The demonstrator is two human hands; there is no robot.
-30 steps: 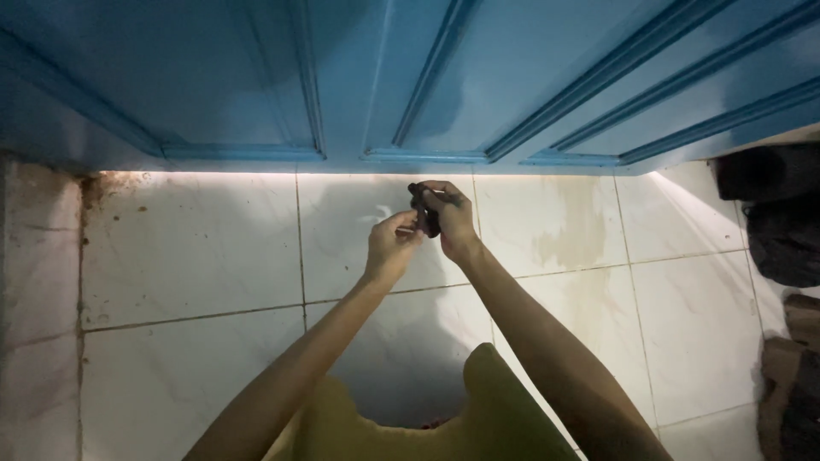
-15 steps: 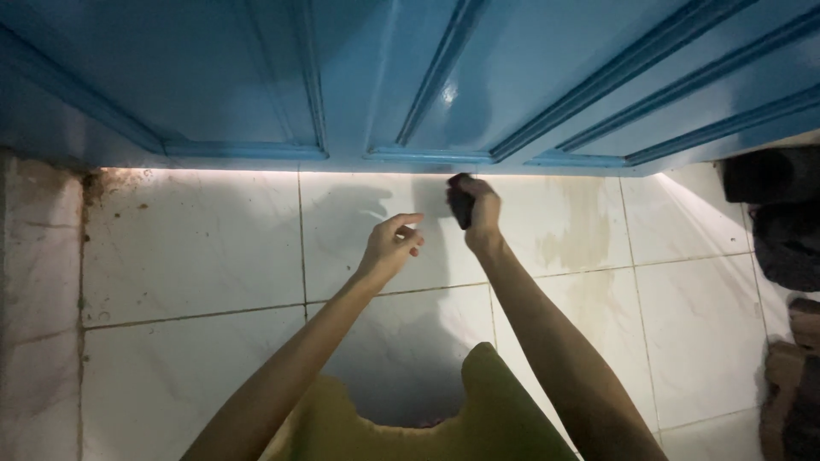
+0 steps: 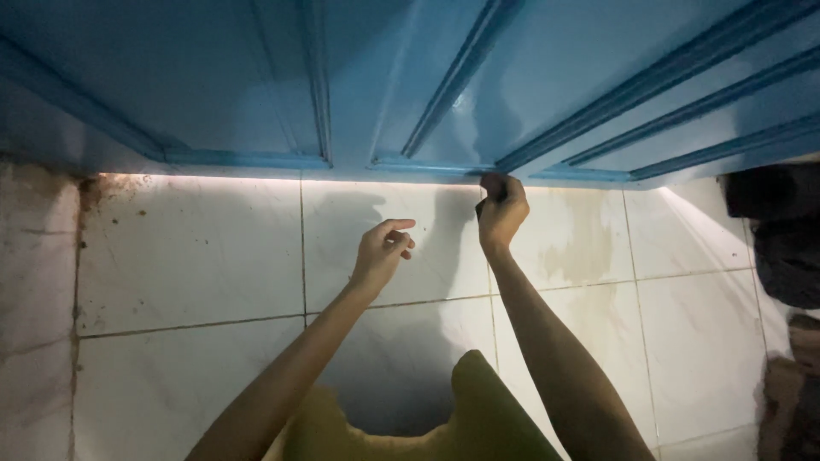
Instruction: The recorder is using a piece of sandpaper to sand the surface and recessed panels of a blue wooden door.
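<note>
Head view: right hand (image 3: pixel 501 209) had risen from mid-air to bottom edge of blue door (image 3: pixel 410 85), fist closed around small dark object (image 3: pixel 489 184), mostly hidden, now pressed against far door rail. Left hand (image 3: pixel 384 249) had let go, hung empty, fingers loosely curled, above white floor tiles (image 3: pixel 196 256). Two-handed handling looked over; object now at door.

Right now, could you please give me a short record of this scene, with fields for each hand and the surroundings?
Left hand: left hand raised over the floor, fingers loosely curled, holding nothing.
Right hand: right hand closed around a small dark object, pressed at the door's bottom edge.
Door: blue panelled door, light showing under it.
Floor: white tiled floor, stained near the left corner.
Right edge: dark items, too dim to identify.
</note>
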